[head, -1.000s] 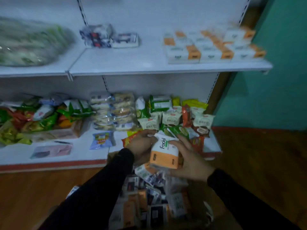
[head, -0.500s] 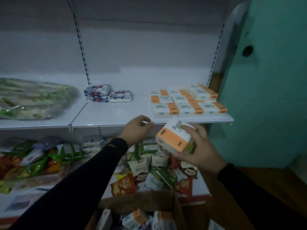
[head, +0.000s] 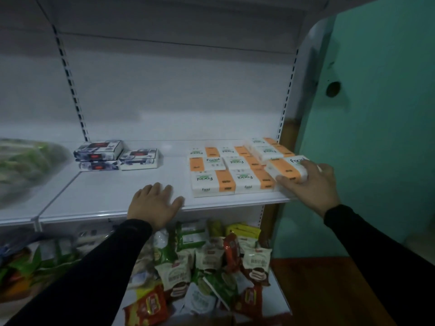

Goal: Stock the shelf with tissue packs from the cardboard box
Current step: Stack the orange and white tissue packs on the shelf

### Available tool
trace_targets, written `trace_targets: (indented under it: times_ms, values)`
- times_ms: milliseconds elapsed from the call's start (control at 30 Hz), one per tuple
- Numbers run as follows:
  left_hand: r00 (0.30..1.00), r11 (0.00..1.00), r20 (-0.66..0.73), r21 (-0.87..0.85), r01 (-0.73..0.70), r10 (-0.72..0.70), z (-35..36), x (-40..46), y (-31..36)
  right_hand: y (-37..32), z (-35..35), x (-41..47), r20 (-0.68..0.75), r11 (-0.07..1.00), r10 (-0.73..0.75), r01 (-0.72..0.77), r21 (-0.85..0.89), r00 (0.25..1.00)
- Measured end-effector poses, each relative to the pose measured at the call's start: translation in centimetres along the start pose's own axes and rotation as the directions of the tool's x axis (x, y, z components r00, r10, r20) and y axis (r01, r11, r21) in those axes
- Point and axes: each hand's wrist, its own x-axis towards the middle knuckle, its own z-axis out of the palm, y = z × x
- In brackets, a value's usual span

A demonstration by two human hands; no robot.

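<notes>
Right hand [head: 313, 182] fingers curl round the tissue pack [head: 287, 169], at the shelf [head: 113, 196] front right beside stocked packs [head: 213, 182]. Left hand [head: 154, 204] spread flat. Set it square, flush with row.

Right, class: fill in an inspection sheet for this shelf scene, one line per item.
Surface: white shelf, bare in the middle.
Job's things: orange-white tissue packs in rows at the right end; one pack held over them; box not in view.
Clutter: blue boxes, green bag, snacks below.
Grippers: left hand flat on shelf edge; right hand grips pack.
Cables: nothing seen.
Surroundings: teal wall, wooden floor.
</notes>
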Motion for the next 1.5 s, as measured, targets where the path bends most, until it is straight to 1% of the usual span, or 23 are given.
trace_targets:
  times_ms: [100, 233, 433, 700, 800, 933, 1167, 1233, 1267, 1367, 1400, 1433, 1500]
  values:
    - [0.996, 1.000, -0.092, 0.022, -0.003, 0.005, 1.0, 0.1, -0.1, 0.0, 0.5, 1.9, 0.016, 0.999, 0.046, -0.046, -0.022, 0.999]
    - [0.992, 1.000, -0.122, 0.020, -0.013, 0.015, 1.2, 0.2, -0.3, -0.2, 1.7, 3.3, 0.053, 0.994, 0.091, -0.087, -0.071, 0.994]
    - [0.992, 1.000, -0.125, 0.023, -0.005, 0.008, 1.2, 0.2, -0.2, 0.3, 2.7, 3.8, 0.099, 0.991, 0.108, -0.099, -0.091, 0.989]
    - [0.990, 1.000, -0.144, 0.015, 0.001, 0.001, 1.1, 0.0, -0.1, 0.0, 2.8, 4.3, 0.086, 0.983, 0.125, -0.111, -0.145, 0.988]
    - [0.990, 1.000, -0.144, 0.016, 0.008, -0.005, 0.9, -0.1, 0.1, -0.1, 2.7, 4.1, 0.066, 0.981, 0.110, -0.098, -0.166, 0.992]
    - [0.988, 1.000, -0.157, 0.002, 0.008, -0.007, 0.8, -0.2, 0.2, 0.2, 2.5, 4.2, 0.075, 0.980, 0.113, -0.099, -0.170, 0.991]
    - [0.990, 1.000, -0.138, 0.014, 0.013, -0.011, 0.7, -0.1, 0.1, 0.5, 3.0, 4.9, 0.059, 0.963, 0.090, -0.072, -0.258, 0.994]
    - [0.993, 1.000, -0.117, 0.016, 0.016, -0.014, 0.5, -0.4, 0.3, 0.3, 2.6, 4.6, 0.039, 0.956, 0.065, -0.051, -0.288, 0.997]
    - [0.996, 1.000, -0.090, 0.011, 0.014, -0.013, 0.3, -0.4, 0.3, 0.1, 2.4, 4.1, 0.024, 0.961, 0.041, -0.033, -0.276, 0.999]
    - [0.998, 0.998, 0.062, -0.068, 0.015, -0.011, -1.0, -0.2, 0.1, -0.8, 1.2, 2.0, -0.021, 0.983, -0.078, 0.074, -0.170, 0.997]
    - [0.994, 0.992, 0.110, -0.123, 0.018, -0.004, -1.6, -0.4, 0.0, -1.1, 0.9, 1.0, -0.022, 0.982, -0.126, 0.122, -0.141, 0.992]
    - [0.992, 0.980, 0.125, -0.196, 0.026, -0.001, -2.1, -0.8, 0.0, -1.5, 0.7, -0.1, -0.017, 0.978, -0.176, 0.172, -0.121, 0.984]
    - [0.996, 0.938, 0.085, -0.343, 0.049, -0.021, -3.0, -2.4, 0.1, -2.0, 0.5, -2.6, 0.000, 0.964, -0.253, 0.252, -0.081, 0.967]
